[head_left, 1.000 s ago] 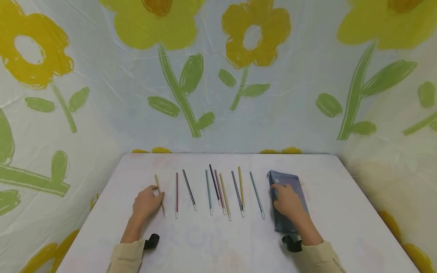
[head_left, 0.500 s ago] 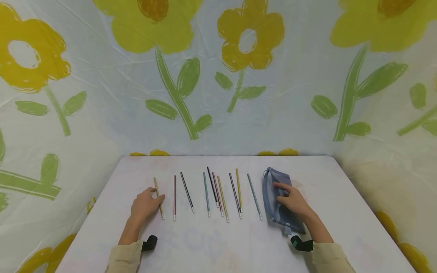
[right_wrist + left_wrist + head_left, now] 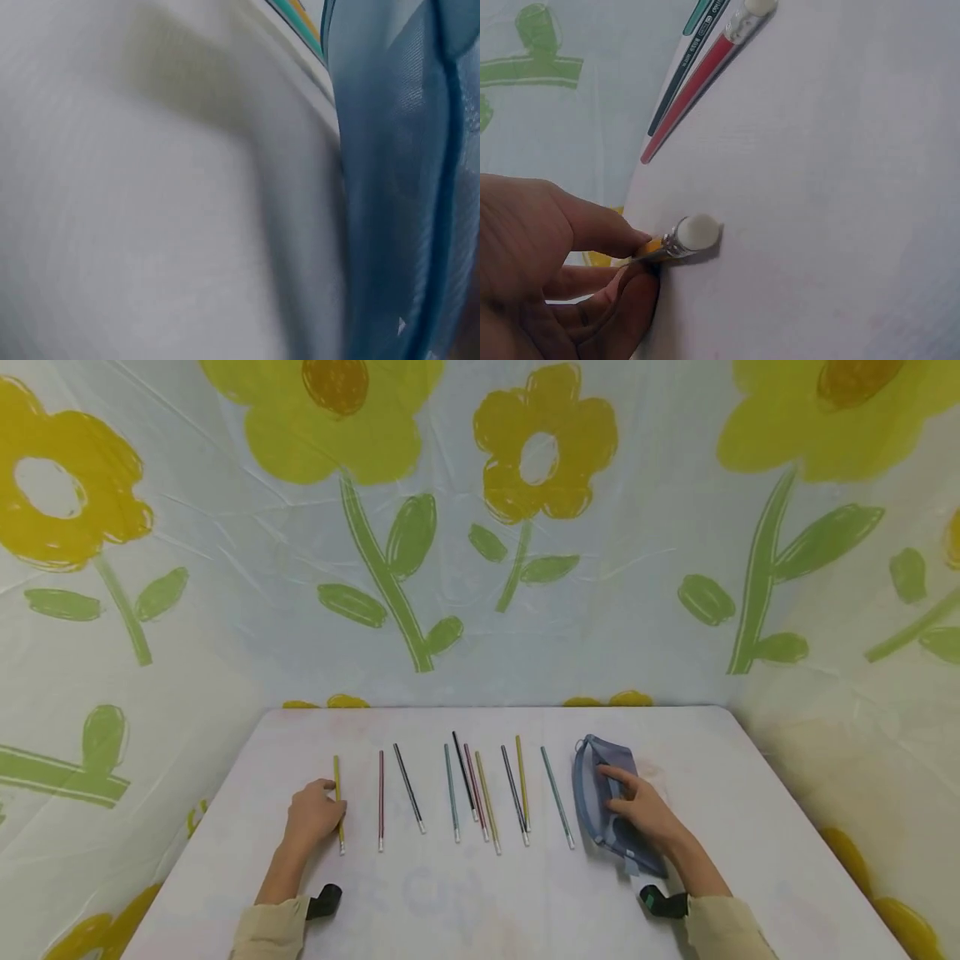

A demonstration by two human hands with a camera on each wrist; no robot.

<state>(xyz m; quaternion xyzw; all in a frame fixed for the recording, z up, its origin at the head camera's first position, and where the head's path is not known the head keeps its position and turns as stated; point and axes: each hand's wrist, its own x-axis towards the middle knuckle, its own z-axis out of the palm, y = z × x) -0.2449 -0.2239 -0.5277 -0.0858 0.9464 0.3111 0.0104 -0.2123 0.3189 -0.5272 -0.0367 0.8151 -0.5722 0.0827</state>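
At the left of the head view, my left hand (image 3: 315, 812) pinches a yellow pencil (image 3: 337, 768). Seen in the left wrist view, the thumb and fingers close on it just behind its white eraser (image 3: 699, 232). My right hand (image 3: 648, 814) grips the near wall of a blue zippered pencil case (image 3: 587, 785) on the right side of the table, its fingers at the gaping mouth. Some of those fingers are hidden by the fabric. The case's blue side (image 3: 390, 225) fills the right of the right wrist view, where hardly any of the hand shows.
Between the hands lie several pencils, among them a red one (image 3: 381, 802), a black one (image 3: 408, 787) and a teal one (image 3: 557, 797) nearest the case. They rest on a pale table (image 3: 450, 918) backed by a flower-printed sheet (image 3: 630, 610).
The pencil case's mouth has been pulled wide, and my right hand has shifted to its near wall. The pencil in my left hand has swung more upright in the head view.
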